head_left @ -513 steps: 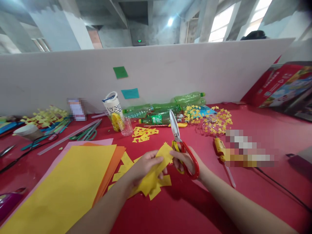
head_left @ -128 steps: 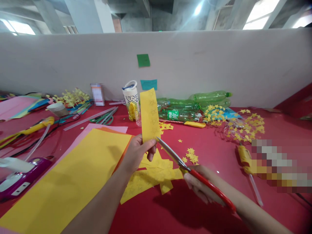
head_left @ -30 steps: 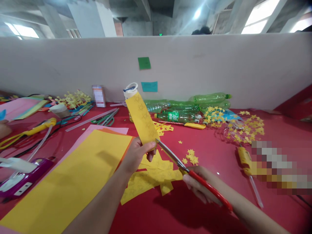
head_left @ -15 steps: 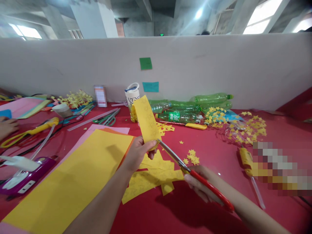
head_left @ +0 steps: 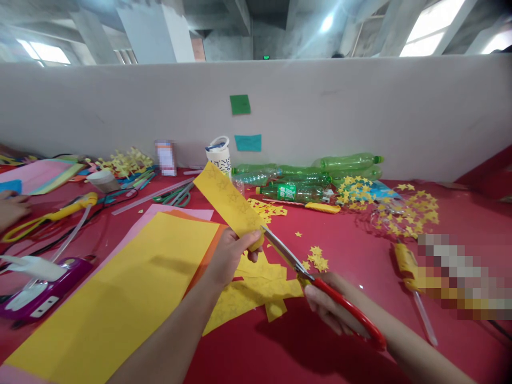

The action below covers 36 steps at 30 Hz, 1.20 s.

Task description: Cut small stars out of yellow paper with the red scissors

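Note:
My left hand (head_left: 234, 253) pinches the lower end of a yellow paper strip (head_left: 229, 200) that has star outlines drawn on it. The strip leans up to the left. My right hand (head_left: 330, 304) is closed round red-handled scissors (head_left: 294, 262), whose blade tips touch the strip's right edge by my left thumb. Below my hands lie more yellow paper strips (head_left: 250, 290) with drawn stars. A small pile of cut yellow stars (head_left: 317, 258) rests to the right of the blades, and a single star (head_left: 298, 234) lies behind it.
Yellow sheets (head_left: 120, 288) cover the left front. A purple power strip (head_left: 48, 290), a yellow glue gun (head_left: 76, 205) and another person's hand (head_left: 14, 210) are at left. Green bottles (head_left: 298, 191) lie along the partition. Star sprays (head_left: 414, 210) and a second glue gun (head_left: 407, 261) are at right.
My left hand has turned the paper strip, so its top end swings left and down. The hand shifts slightly right. The scissors stay nearly in place at the strip's edge.

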Each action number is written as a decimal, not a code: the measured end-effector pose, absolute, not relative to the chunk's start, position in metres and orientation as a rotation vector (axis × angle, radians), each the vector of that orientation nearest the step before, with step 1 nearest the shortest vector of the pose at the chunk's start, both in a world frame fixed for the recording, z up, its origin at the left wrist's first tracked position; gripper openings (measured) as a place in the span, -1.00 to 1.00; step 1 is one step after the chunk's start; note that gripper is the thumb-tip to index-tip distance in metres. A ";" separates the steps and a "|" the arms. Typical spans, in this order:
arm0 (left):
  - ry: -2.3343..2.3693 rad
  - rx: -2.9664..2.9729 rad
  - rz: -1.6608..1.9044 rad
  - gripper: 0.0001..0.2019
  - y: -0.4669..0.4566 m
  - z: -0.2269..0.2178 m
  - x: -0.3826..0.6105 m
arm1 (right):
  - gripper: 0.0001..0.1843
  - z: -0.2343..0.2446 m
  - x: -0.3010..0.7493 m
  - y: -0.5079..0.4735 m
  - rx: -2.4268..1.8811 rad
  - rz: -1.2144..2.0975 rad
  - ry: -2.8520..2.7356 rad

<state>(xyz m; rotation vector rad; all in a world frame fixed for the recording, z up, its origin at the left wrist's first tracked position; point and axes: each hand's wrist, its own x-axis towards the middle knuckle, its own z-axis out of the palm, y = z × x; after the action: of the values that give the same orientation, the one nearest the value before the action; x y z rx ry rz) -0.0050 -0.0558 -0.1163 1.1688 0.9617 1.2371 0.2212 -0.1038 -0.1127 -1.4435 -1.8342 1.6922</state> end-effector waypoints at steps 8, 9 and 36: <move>1.025 1.124 1.319 -0.75 -0.062 -0.123 0.005 | -0.46 -0.109 0.219 -0.106 -1.442 1.731 -1.754; 1.030 1.125 1.326 -0.75 -0.062 -0.123 0.006 | -0.45 -0.110 0.219 -0.106 -1.444 1.731 -1.750; 1.111 1.163 1.285 -0.66 -0.065 -0.122 0.011 | -0.37 -0.124 0.218 -0.109 -1.351 1.764 -1.726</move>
<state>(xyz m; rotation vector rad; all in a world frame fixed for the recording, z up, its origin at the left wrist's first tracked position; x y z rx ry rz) 0.0110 -0.0652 -0.1218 1.1626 1.1113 1.2845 0.2180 -0.1094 -0.1235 -1.3509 -1.7265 1.7644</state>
